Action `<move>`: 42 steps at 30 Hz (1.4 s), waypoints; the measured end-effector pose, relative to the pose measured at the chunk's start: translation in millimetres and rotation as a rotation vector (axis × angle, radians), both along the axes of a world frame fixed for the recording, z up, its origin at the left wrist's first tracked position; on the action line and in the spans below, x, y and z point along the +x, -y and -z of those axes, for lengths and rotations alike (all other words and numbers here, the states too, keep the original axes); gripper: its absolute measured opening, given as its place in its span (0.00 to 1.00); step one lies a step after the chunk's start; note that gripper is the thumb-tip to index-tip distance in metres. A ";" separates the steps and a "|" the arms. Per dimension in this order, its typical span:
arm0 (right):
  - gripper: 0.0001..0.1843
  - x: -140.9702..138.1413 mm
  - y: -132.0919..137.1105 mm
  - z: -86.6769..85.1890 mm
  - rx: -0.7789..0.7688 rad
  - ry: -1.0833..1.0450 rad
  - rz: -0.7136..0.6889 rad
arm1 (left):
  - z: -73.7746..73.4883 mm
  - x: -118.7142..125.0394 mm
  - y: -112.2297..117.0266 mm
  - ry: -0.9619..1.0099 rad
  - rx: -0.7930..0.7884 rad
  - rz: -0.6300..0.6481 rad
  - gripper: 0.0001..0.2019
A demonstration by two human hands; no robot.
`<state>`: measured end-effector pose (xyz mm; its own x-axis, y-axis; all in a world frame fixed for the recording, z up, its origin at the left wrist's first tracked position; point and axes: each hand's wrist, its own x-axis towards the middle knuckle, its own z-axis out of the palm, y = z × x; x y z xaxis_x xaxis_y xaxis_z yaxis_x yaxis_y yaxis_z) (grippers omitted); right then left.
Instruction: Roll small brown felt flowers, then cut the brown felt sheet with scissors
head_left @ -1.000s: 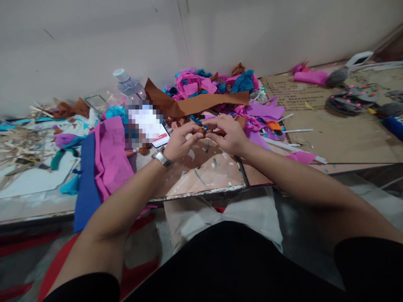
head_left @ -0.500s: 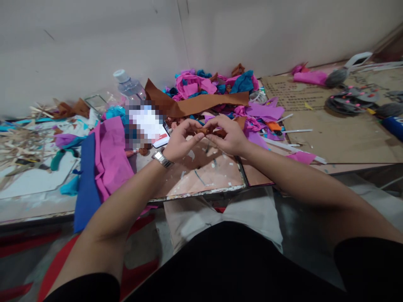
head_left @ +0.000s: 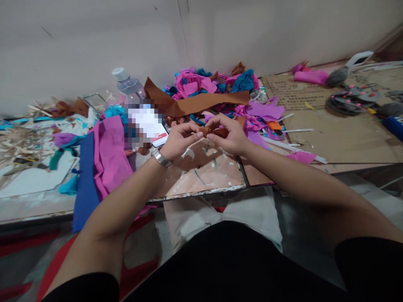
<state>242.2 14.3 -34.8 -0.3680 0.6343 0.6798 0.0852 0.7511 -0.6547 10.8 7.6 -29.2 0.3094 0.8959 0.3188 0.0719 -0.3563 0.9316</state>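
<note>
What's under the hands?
A pinkish board flecked with white bits lies below the left hand and right hand, which pinch a small brown piece. The board patch right under the palms is hidden.

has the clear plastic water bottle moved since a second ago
No. The clear plastic water bottle keeps its place beside the left end of the long brown paper strip.

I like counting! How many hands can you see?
2. The left hand, wearing a watch, and the right hand meet over the board, both pinching a small brown paper piece. No other hands show.
</note>
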 end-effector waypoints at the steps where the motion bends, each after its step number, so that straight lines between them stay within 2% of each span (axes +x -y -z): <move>1: 0.22 0.0 0.5 -0.8 0.010 0.002 -0.005 | 0.0 0.0 0.2 -0.005 0.000 -0.003 0.19; 8: 0.20 0.7 2.6 -4.7 0.068 0.035 0.023 | 1.4 0.6 0.1 -0.016 -0.006 0.023 0.19; 18: 0.23 -2.8 4.0 -0.4 -0.102 -0.043 -0.033 | 7.4 2.2 0.6 0.088 -0.103 0.040 0.17; 25: 0.23 -4.2 -3.5 7.7 -0.108 -0.115 -0.034 | 4.3 13.2 7.4 0.319 -0.308 0.059 0.21; 31: 0.24 -1.9 -2.6 2.8 -0.091 -0.071 0.007 | 1.3 12.0 6.6 0.429 -0.429 0.114 0.24; 38: 0.26 -2.5 -0.4 0.6 -0.062 -0.041 0.011 | -1.7 12.5 8.0 0.376 -0.378 0.215 0.32; 42: 0.26 -3.0 0.3 1.4 -0.083 -0.059 -0.023 | -1.0 13.6 8.6 0.368 -0.366 0.229 0.28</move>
